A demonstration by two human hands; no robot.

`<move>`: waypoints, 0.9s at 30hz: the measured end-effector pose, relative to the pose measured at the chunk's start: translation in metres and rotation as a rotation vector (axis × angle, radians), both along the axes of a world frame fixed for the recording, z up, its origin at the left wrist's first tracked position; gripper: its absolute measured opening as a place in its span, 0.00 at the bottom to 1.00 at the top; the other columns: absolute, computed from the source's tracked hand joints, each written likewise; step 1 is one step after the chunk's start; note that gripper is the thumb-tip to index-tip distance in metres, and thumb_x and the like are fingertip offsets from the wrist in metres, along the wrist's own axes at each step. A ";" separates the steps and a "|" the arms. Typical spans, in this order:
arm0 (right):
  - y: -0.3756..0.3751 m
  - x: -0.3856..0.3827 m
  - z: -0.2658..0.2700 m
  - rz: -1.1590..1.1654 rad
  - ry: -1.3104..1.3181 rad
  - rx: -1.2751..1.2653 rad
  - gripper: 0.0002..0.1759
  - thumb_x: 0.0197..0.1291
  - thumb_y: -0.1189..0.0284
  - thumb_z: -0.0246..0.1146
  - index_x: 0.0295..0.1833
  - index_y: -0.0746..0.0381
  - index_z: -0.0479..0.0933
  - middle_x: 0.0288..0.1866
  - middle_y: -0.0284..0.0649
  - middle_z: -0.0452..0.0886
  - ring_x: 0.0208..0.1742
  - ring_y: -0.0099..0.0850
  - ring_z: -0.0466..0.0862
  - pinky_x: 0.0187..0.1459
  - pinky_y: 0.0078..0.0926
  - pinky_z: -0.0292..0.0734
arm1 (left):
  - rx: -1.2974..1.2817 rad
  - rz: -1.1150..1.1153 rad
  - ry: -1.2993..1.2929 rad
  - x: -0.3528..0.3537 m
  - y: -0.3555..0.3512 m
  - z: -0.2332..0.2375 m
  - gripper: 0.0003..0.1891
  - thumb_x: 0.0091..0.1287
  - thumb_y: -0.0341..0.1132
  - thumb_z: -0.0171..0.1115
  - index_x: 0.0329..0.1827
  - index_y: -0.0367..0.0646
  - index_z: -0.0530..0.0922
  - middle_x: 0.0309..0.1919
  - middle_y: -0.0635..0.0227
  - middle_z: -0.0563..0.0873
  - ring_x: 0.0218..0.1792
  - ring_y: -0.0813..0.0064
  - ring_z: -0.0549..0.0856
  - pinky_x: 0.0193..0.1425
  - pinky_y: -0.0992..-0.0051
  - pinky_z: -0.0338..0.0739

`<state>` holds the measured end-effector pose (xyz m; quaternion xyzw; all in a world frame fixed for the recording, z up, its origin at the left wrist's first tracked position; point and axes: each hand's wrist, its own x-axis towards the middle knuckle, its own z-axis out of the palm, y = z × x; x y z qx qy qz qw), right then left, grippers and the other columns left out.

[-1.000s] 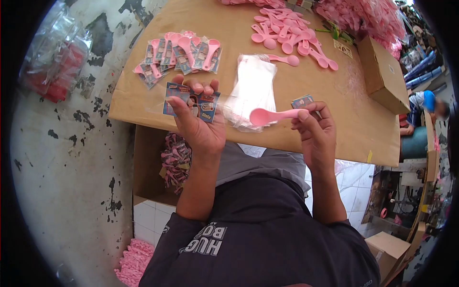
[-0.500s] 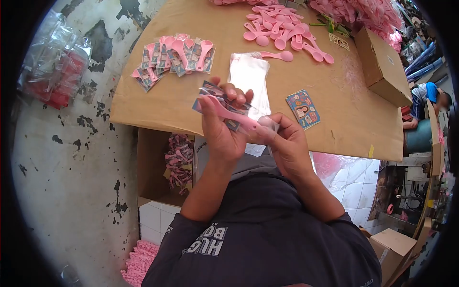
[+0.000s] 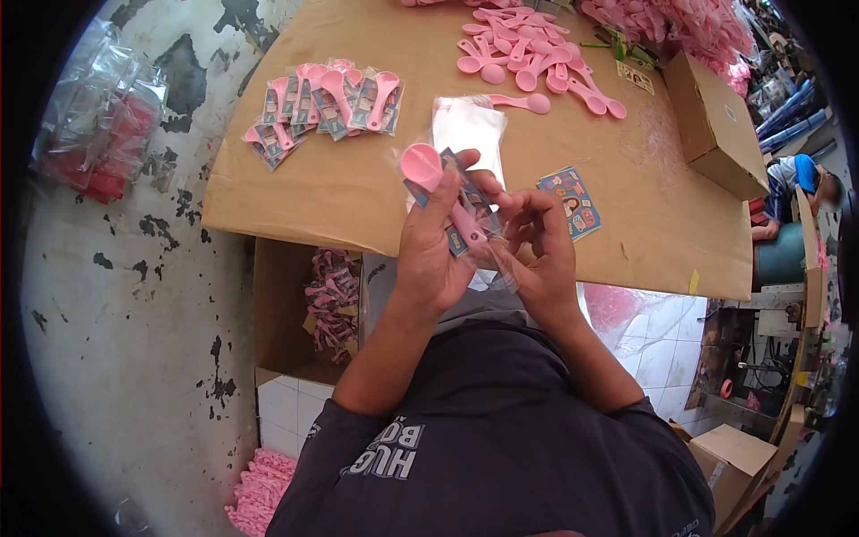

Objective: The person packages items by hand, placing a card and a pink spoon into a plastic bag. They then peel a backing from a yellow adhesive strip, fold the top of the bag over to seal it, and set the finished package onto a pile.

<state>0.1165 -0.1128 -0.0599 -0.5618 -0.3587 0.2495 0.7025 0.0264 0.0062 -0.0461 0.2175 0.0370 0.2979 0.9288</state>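
Note:
My left hand (image 3: 434,246) is closed round a pink spoon (image 3: 466,224) and a printed card in a clear bag, the spoon's bowl pointing up. Fingers bent, my right hand (image 3: 543,251) pinches the bag's loose plastic at its lower right. Just behind lies a stack of clear bags (image 3: 469,127), with one pink spoon (image 3: 528,103) beside it. Blue printed cards (image 3: 570,202) lie right of my right hand. Several bagged spoons with cards (image 3: 334,97) overlap at the table's left.
Loose pink spoons (image 3: 528,49) are heaped at the back of the brown table (image 3: 376,210). A cardboard box (image 3: 716,123) stands at the right edge. An open carton (image 3: 286,309) sits under the table. Another person (image 3: 792,174) is at far right.
The bagged spoon has turned more upright in my left hand, its bowl now showing at the top. My right hand's fingers have moved up a little along the bag.

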 end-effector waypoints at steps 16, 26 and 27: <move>-0.029 0.037 0.026 -0.102 -0.791 0.227 0.10 0.61 0.68 0.73 0.48 0.53 0.90 0.75 0.50 0.76 0.78 0.51 0.71 0.75 0.48 0.66 | -0.012 -0.115 0.172 -0.002 0.011 0.009 0.22 0.84 0.40 0.51 0.73 0.37 0.68 0.73 0.48 0.75 0.73 0.56 0.77 0.74 0.53 0.77; -0.002 0.042 0.037 -0.106 -1.139 0.050 0.27 0.52 0.78 0.72 0.57 0.41 0.88 0.78 0.43 0.73 0.83 0.51 0.64 0.76 0.50 0.68 | -0.035 -0.352 0.101 0.002 -0.003 0.018 0.29 0.85 0.48 0.46 0.77 0.32 0.64 0.74 0.46 0.73 0.76 0.57 0.73 0.79 0.58 0.71; -0.001 0.043 0.039 -0.067 -1.101 0.124 0.26 0.51 0.77 0.73 0.56 0.42 0.89 0.77 0.44 0.74 0.82 0.50 0.66 0.75 0.48 0.69 | -0.034 -0.352 0.100 0.002 -0.002 0.016 0.29 0.85 0.48 0.46 0.77 0.32 0.64 0.74 0.46 0.73 0.76 0.57 0.73 0.79 0.58 0.71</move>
